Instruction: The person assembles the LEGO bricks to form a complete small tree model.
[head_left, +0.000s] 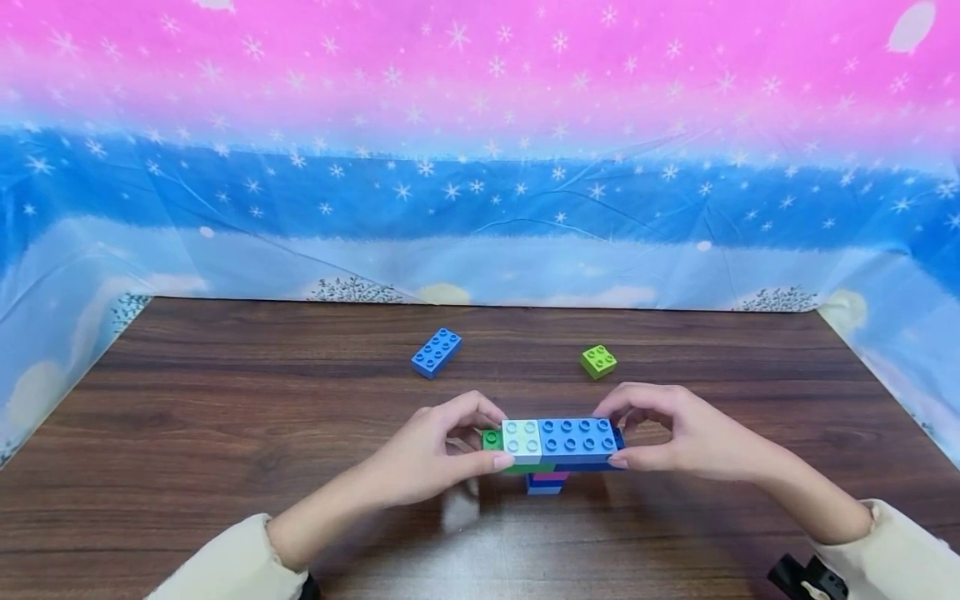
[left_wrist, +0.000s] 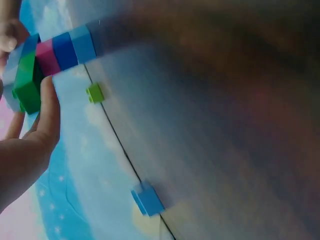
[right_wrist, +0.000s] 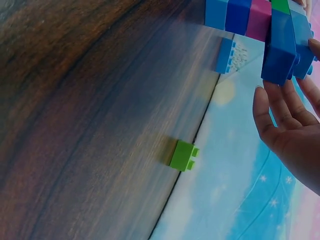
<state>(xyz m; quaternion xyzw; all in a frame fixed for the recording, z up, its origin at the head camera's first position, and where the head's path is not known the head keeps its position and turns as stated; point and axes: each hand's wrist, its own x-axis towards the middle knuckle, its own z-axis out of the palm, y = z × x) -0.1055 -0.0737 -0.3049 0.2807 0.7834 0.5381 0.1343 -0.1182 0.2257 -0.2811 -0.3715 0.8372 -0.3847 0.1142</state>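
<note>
A toy-brick structure stands on the table between both hands. Its column runs from a light blue brick point(left_wrist: 82, 44) at the bottom through a dark blue one point(left_wrist: 65, 51) to a magenta one point(left_wrist: 47, 57). Across the column lie a green brick point(left_wrist: 29, 82) and a dark blue brick point(right_wrist: 280, 47), end to end. On top of these sit a pale square brick point(head_left: 521, 440) and a blue eight-stud brick point(head_left: 577, 437). My left hand point(head_left: 450, 450) pinches the pale brick's end between thumb and fingers. At the opposite end, my right hand point(head_left: 682, 437) grips the blue top brick the same way.
Behind the structure, a loose blue brick point(head_left: 437, 353) lies to the left and a small lime-green brick point(head_left: 598, 362) to the right, both studs up. A snowflake-patterned cloth point(head_left: 480, 200) hangs along the back and sides of the dark wooden table point(head_left: 225, 383).
</note>
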